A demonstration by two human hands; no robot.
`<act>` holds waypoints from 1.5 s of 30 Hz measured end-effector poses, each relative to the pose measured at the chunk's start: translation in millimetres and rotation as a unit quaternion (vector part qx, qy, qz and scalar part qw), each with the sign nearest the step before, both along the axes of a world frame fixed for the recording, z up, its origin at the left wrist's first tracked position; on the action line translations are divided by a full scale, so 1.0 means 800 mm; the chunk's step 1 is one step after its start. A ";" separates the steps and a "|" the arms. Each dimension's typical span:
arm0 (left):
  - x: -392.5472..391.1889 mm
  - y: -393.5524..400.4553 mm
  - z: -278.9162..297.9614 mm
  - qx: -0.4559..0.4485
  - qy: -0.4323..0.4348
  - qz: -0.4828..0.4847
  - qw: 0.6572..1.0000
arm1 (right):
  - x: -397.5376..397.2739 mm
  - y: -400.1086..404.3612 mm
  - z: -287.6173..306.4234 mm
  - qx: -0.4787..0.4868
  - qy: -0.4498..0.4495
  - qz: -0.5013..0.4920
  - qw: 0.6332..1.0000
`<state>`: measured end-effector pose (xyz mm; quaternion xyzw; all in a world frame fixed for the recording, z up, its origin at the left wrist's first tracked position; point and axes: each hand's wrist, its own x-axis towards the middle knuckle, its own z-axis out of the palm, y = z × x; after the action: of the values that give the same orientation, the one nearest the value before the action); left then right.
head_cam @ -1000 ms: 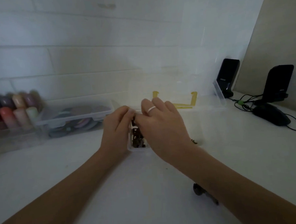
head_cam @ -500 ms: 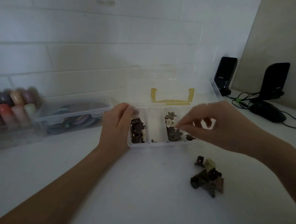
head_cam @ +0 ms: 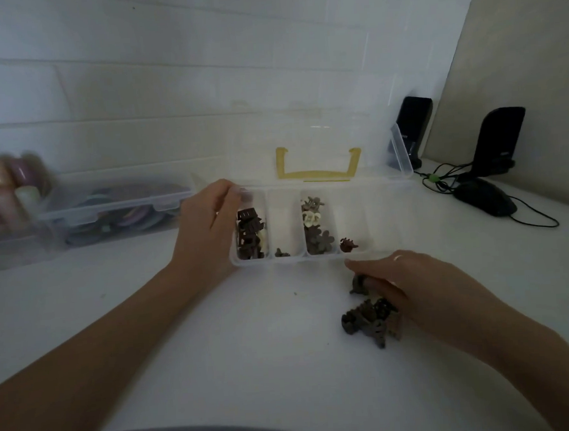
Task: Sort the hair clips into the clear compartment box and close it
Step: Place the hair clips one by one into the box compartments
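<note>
The clear compartment box (head_cam: 322,258) sits open on the white table (head_cam: 218,352), lid (head_cam: 319,146) upright against the wall. Compartments 1 and 3 from the left hold several hair clips; compartments 2 and 4 hold 1 each. A loose pile of hair clips (head_cam: 369,321) lies just in front of the box. The left hand (head_cam: 207,226) grips the box's left end. The right hand (head_cam: 410,284) pinches 1 dark clip (head_cam: 358,284) beside the pile.
</note>
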<state>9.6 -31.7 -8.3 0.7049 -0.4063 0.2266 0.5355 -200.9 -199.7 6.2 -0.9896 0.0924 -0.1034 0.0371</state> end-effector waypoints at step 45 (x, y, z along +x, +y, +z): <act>-0.001 -0.001 0.000 0.018 -0.062 -0.005 0.998 | 0.005 0.006 -0.023 0.215 -0.355 0.087 0.906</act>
<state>8.6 -32.7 -8.0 0.6973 -0.4459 0.2595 0.4976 -196.6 -194.9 -11.9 -0.8597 0.0071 -0.4219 0.2880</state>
